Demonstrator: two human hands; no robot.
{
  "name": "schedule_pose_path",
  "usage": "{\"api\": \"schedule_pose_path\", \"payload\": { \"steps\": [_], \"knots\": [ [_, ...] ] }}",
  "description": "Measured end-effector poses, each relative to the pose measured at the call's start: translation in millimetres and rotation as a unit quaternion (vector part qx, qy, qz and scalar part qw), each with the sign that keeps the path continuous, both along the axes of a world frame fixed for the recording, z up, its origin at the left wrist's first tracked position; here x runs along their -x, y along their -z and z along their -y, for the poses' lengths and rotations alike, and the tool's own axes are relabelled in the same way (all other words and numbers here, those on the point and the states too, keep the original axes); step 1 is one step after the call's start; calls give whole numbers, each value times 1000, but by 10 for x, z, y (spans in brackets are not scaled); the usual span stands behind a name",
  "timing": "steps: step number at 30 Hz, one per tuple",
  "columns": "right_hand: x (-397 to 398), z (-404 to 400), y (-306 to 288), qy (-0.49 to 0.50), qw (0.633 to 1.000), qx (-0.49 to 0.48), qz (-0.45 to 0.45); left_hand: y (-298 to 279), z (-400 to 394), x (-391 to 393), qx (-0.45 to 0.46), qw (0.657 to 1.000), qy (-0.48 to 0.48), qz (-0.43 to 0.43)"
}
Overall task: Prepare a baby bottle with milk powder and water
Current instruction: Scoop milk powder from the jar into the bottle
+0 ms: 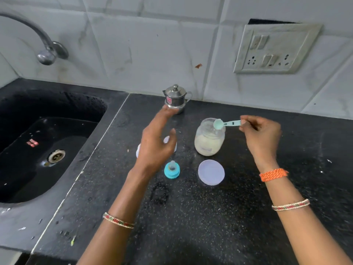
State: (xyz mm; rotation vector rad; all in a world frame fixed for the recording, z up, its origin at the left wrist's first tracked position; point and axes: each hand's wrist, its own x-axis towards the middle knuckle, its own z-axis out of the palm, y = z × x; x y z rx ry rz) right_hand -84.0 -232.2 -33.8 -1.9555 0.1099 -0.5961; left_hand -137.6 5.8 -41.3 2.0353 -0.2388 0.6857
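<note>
Two hands: left hand point(155, 139) hovers open-fingered; right hand point(261, 133) pinches scoop point(226, 123) over jar point(209, 139).

A: Powder jar point(209, 139)?
B: Clear, open, upright, about half full, mid-counter. Its lid point(211, 172) lies flat just in front.
A: Scoop point(226, 123)?
B: Teal, over jar mouth. Teat ring point(172, 170) stands beside the lid.

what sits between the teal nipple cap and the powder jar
In the head view, the round lid lies flat on the counter, right of the nipple cap and in front of the jar.
</note>
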Motion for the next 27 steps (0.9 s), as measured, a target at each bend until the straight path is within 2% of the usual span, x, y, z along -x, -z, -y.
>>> {"api": "schedule_pose_path", "payload": {
  "steps": [2, 7, 11, 14, 23, 25, 27],
  "knots": [
    [-40, -10, 6, -21, 995, 94, -6, 15, 201, -147, -31, 999, 32, -12],
    [-249, -244, 66, -132, 962, 235, -41, 227, 543, -435, -36, 985, 81, -151],
    [-409, -353, 49, -148, 893, 415, -88, 294, 583, -492, -11, 981, 84, -175],
    [-468, -453, -50, -146, 852, 494, -94, 290, 559, -500, -11, 979, 76, -191],
    [-584, -571, -196, -198, 791, 556, -163, 250, 544, -476, -6, 978, 82, -194],
    [-583, -522, -263, -226, 794, 527, -202, 220, 523, -485, -3, 979, 78, -189],
    [-581, -460, -365, -234, 821, 471, -222, 185, 458, -524, 4, 980, 63, -188]
  ]
}}
